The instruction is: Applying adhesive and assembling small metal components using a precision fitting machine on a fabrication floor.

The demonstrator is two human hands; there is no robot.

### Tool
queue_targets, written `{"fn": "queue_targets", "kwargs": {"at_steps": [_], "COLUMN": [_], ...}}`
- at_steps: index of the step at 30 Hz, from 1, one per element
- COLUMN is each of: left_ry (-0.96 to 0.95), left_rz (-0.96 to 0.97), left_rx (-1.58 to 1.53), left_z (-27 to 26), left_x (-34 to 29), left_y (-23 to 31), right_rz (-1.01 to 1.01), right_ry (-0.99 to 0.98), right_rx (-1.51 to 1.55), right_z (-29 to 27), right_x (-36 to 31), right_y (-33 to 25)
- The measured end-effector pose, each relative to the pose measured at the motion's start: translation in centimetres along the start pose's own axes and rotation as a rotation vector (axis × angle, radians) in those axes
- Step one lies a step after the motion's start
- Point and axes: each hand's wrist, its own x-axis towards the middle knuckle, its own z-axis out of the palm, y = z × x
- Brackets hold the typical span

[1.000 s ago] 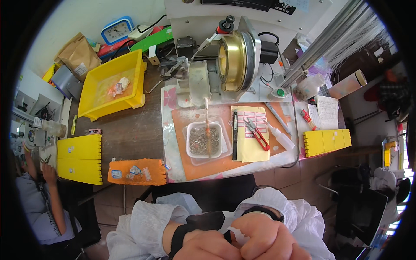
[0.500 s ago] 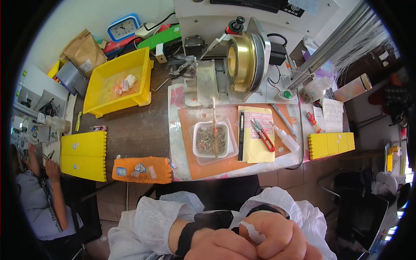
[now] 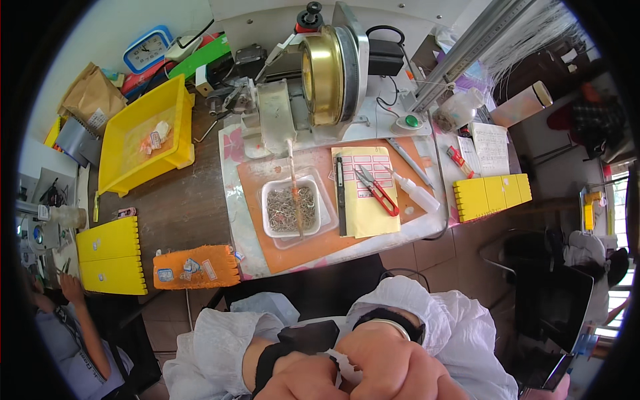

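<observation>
Right hand [image 3: 399,365] curled, left hand [image 3: 301,379] beside it; fingertips hidden, can't tell grip on either. White scrap [image 3: 347,369] between them; looks light, soft, tearable, best pinched gently by an edge.

The left hand [image 3: 303,380] and the right hand [image 3: 395,363] are sitting close together near the body, their backs facing up, fingertips hiding from view. The left forearm [image 3: 251,355] is slanting inward; the right wrist [image 3: 381,328] is bending toward the lower edge.
</observation>
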Motion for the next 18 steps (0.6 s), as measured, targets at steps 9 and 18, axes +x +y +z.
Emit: {"fn": "queue_targets", "kwargs": {"at_steps": [9,18], "left_ry": [-0.026,-0.476], "left_rz": [-0.265,0.010], "left_rx": [-0.218,-0.243], "left_z": [-1.5,-8.0], "left_x": [-1.5,-0.9], "left_y": [1.3,0.6], "right_rz": [0.287,0.063], "right_ry": [0.596,0.707], "right_rx": [-0.865,0.047], "right_z": [3.1,3.6], "right_x": [-2.7,2.9], "right_y": [-2.3,0.4]}}
